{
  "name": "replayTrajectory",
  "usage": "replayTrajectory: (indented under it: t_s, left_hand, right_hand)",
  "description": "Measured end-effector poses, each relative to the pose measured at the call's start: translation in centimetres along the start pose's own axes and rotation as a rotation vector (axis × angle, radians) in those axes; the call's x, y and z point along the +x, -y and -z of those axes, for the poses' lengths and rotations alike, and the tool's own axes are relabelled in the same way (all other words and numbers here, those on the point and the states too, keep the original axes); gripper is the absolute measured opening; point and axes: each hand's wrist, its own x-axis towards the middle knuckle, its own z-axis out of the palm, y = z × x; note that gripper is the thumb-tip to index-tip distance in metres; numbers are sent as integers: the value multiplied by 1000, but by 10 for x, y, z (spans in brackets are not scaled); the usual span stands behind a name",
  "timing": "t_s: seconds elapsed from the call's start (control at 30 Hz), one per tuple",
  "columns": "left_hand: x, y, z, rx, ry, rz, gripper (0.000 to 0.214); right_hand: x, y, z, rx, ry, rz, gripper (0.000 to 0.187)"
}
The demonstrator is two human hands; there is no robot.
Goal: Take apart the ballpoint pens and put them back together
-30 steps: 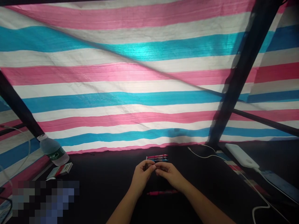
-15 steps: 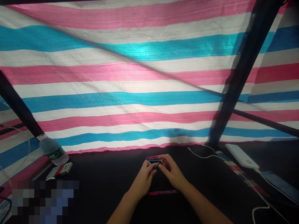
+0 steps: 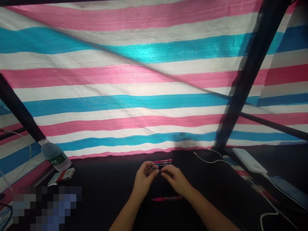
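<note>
My left hand [image 3: 144, 177] and my right hand [image 3: 175, 178] meet fingertip to fingertip over a dark tabletop [image 3: 108, 189]. Both are pinched on a small dark pen part [image 3: 155, 168] held between them; it is too dim to name exactly. Just behind my fingers lie a few pens [image 3: 165, 162], pink and blue, side by side. A pink pen [image 3: 166, 199] lies flat on the table below my wrists.
A striped pink, white and blue tarp [image 3: 134, 80] hangs behind. A plastic water bottle [image 3: 54, 156] and a small red-and-white box [image 3: 63, 175] sit at the left. A white power bank [image 3: 249, 160] with white cables [image 3: 211, 160] lies at the right, beside a dark pole [image 3: 243, 86].
My hands reached out to the row of pens half a second ago and have drawn back a little. My fingers are pinched together again on the small part.
</note>
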Motion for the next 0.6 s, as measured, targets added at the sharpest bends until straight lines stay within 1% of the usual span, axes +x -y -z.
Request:
replayTrajectory:
  t_s: [0.07, 0.17, 0.27, 0.37, 0.47, 0.6]
  left_hand:
    - [0, 0, 0, -55, 34, 2, 25]
    - [1, 1, -1, -37, 76, -8, 20]
    - [1, 1, 0, 5, 75, -91, 15]
    - [1, -3, 2, 16, 41, -137, 14]
    - [2, -7, 4, -28, -15, -99, 15]
    - [3, -6, 6, -132, -106, -67, 24]
  right_hand:
    - [-1, -1, -2, -13, 31, -16, 11]
    - [-2, -2, -5, -24, 80, -25, 11]
    - [-2, -2, -7, -26, 105, -26, 12]
    - [-2, -3, -7, -35, 109, -37, 12]
    - [-3, -4, -6, -59, 105, -45, 10]
    - [-2, -4, -5, -71, 100, -56, 10]
